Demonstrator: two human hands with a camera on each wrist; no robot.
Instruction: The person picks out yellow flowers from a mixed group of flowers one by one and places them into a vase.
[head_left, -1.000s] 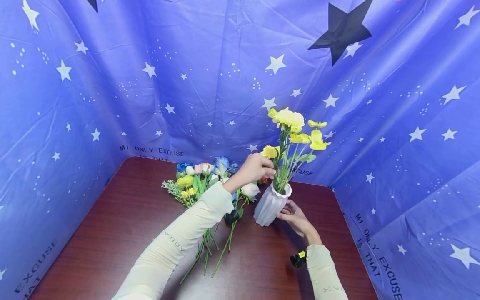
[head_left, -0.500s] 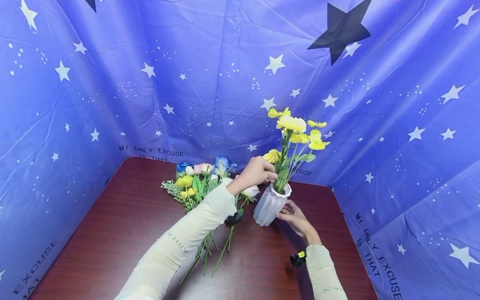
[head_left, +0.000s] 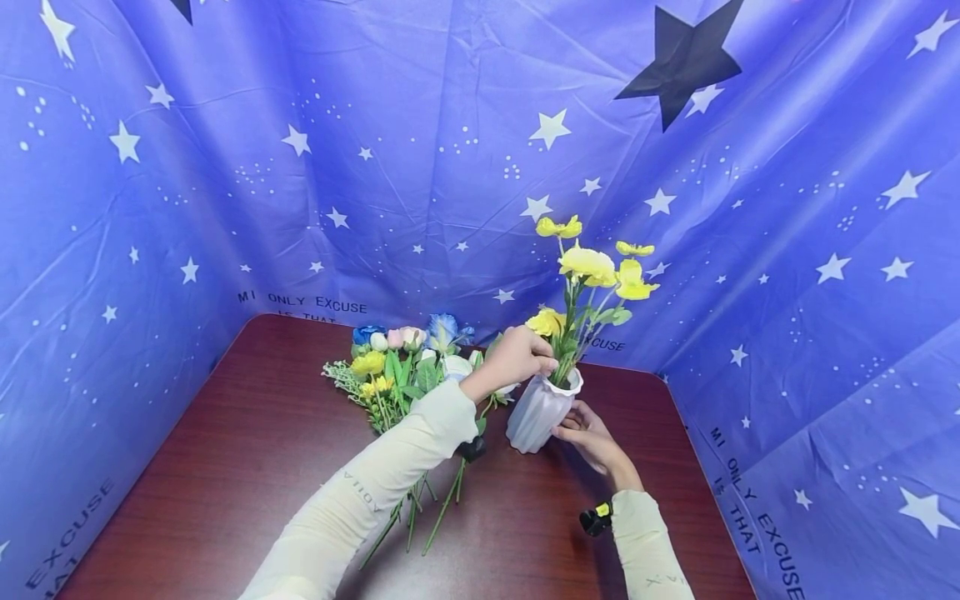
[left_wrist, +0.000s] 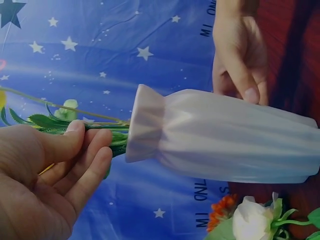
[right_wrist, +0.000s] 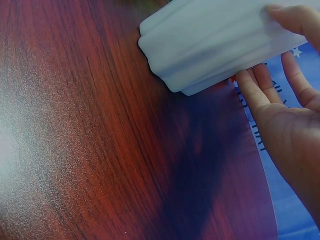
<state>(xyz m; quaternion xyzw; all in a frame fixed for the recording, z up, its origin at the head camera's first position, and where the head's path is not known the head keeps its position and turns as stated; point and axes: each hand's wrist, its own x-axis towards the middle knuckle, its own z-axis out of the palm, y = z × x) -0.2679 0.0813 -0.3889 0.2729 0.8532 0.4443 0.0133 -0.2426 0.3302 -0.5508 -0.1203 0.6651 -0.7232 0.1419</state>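
Note:
A white fluted vase (head_left: 542, 417) stands on the table with several yellow flowers (head_left: 588, 265) rising from its mouth. Just above the rim, my left hand (head_left: 517, 360) pinches a green flower stem (left_wrist: 116, 142) between thumb and fingers; the stem's lower end is hidden inside the vase. My right hand (head_left: 596, 440) holds the vase low on its right side. In the right wrist view, the thumb (right_wrist: 297, 20) lies on one face of the vase and the fingers (right_wrist: 252, 92) reach to the other.
Left of the vase, a loose pile of artificial flowers (head_left: 405, 371) lies with its stems (head_left: 412, 517) toward the near side. The dark red wooden table (head_left: 247, 450) is backed by a blue star-printed cloth (head_left: 420, 167). A white rose (left_wrist: 252, 217) lies close to the vase.
My left hand has moved slightly down and right toward the vase rim. The large pale yellow flower has sunk lower with it. My right hand and the vase have stayed put.

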